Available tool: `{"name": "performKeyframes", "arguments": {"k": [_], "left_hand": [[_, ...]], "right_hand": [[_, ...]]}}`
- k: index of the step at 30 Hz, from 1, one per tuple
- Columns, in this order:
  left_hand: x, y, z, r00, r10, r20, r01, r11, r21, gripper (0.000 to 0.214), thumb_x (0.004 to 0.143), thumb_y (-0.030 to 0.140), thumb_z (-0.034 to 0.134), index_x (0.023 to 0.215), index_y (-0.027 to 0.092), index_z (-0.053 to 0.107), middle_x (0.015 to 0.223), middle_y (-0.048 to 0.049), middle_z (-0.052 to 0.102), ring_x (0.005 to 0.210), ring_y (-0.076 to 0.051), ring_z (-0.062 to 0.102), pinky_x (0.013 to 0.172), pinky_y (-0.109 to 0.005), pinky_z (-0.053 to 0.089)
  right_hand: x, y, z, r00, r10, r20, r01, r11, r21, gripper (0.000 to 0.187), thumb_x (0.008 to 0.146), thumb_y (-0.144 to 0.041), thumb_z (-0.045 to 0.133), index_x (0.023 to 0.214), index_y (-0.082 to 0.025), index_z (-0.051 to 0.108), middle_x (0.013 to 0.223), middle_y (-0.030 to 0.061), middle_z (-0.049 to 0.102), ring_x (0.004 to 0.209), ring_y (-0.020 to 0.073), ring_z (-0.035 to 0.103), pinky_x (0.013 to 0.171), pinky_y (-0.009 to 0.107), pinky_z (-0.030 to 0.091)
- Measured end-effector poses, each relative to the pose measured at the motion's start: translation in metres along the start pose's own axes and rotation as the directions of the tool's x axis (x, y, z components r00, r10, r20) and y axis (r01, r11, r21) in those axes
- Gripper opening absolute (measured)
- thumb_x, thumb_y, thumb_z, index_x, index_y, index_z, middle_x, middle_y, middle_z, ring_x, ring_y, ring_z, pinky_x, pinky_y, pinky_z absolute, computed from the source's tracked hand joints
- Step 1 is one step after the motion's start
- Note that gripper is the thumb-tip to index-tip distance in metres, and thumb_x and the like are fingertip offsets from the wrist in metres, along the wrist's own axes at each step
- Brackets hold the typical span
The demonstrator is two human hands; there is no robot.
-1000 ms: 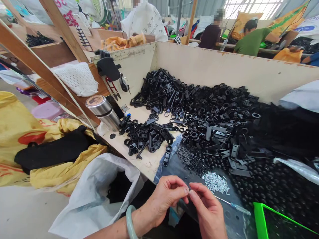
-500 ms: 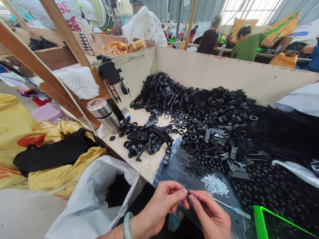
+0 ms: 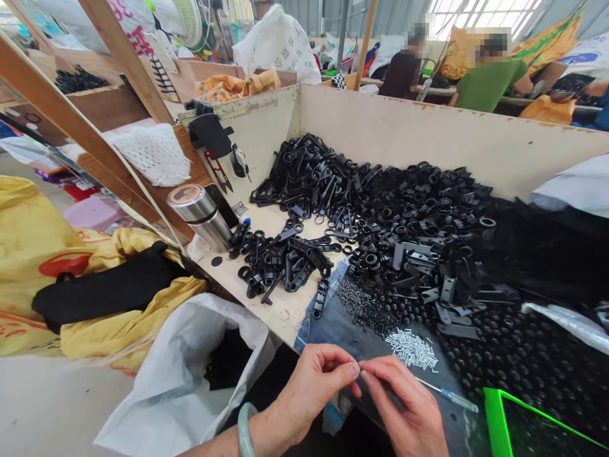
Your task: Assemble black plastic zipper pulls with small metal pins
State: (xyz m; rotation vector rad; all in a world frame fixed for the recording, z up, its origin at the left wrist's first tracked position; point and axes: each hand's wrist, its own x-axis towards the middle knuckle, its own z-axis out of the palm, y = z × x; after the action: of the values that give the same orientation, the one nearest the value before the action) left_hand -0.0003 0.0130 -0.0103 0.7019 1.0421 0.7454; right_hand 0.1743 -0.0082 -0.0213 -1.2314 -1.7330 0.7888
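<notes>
My left hand (image 3: 316, 387), with a pale green bangle (image 3: 246, 431) at the wrist, is closed in a pinch. Its fingertips meet those of my right hand (image 3: 399, 397), also pinching, over the near edge of the dark mat (image 3: 366, 346). Whatever sits between the fingertips is too small and covered to name. Just beyond the hands lies a heap of short silver pins (image 3: 413, 349). A screwdriver (image 3: 451, 397) with a clear blue handle rests beside my right hand. Small dark screws or similar bits (image 3: 356, 301) and one black elongated part (image 3: 320, 298) lie farther up the mat.
Black plastic parts (image 3: 285, 260) and black rings (image 3: 423, 203) are piled across the walled table. Black balls (image 3: 504, 368) spread at right, near a bright green bin (image 3: 497, 422). A steel flask (image 3: 202, 219) stands at left, above an open white sack (image 3: 157, 381). Two people sit beyond the wall.
The fingertips of both hands have come closer together, and the small dark bit seen between them is now hidden. The view has shifted slightly. In the background, the person in green has straightened up.
</notes>
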Motion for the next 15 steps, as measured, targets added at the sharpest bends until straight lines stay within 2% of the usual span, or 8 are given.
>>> {"name": "performKeyframes", "arguments": {"k": [4, 8, 10, 15], "left_hand": [[0.001, 0.001, 0.003, 1.0, 0.002, 0.024, 0.0, 0.998, -0.065, 0.02, 0.079, 0.034, 0.076, 0.076, 0.014, 0.075, 0.062, -0.0025, 0.067, 0.057, -0.01, 0.047, 0.059, -0.025, 0.031], [0.004, -0.004, 0.006, 0.999, -0.023, -0.039, 0.017, 0.986, -0.168, 0.021, 0.077, 0.033, 0.077, 0.073, 0.013, 0.071, 0.062, -0.0011, 0.063, 0.056, -0.008, 0.042, 0.058, -0.024, 0.027], [0.005, -0.007, 0.007, 0.993, -0.087, -0.08, 0.065, 0.968, -0.241, 0.024, 0.075, 0.036, 0.079, 0.078, 0.014, 0.07, 0.063, 0.0006, 0.061, 0.054, -0.007, 0.037, 0.055, -0.024, 0.024], [0.005, -0.011, 0.009, 0.962, -0.242, -0.129, 0.181, 0.913, -0.365, 0.034, 0.065, 0.038, 0.084, 0.085, 0.016, 0.067, 0.063, 0.0037, 0.059, 0.053, -0.007, 0.038, 0.052, -0.023, 0.02]], "right_hand": [[-0.01, 0.004, 0.01, 0.992, 0.117, -0.042, -0.113, 0.99, 0.085, 0.015, 0.095, -0.024, 0.066, 0.107, -0.027, 0.074, 0.089, 0.0005, 0.071, 0.079, 0.0144, 0.071, 0.071, 0.02, 0.058], [-0.017, 0.007, 0.021, 0.958, 0.191, -0.214, -0.179, 0.981, 0.078, 0.01, 0.093, -0.028, 0.069, 0.101, -0.024, 0.073, 0.089, 0.0014, 0.072, 0.077, 0.0148, 0.071, 0.07, 0.02, 0.059], [-0.016, 0.005, 0.022, 0.959, 0.137, -0.247, -0.144, 0.99, -0.009, 0.009, 0.092, -0.028, 0.07, 0.099, -0.024, 0.074, 0.09, 0.0021, 0.073, 0.078, 0.0153, 0.072, 0.073, 0.02, 0.059], [-0.008, 0.0, 0.021, 0.976, -0.052, -0.211, 0.017, 0.986, -0.165, 0.012, 0.094, -0.024, 0.067, 0.105, -0.023, 0.071, 0.092, 0.0036, 0.073, 0.079, 0.0164, 0.072, 0.072, 0.023, 0.06]]}}
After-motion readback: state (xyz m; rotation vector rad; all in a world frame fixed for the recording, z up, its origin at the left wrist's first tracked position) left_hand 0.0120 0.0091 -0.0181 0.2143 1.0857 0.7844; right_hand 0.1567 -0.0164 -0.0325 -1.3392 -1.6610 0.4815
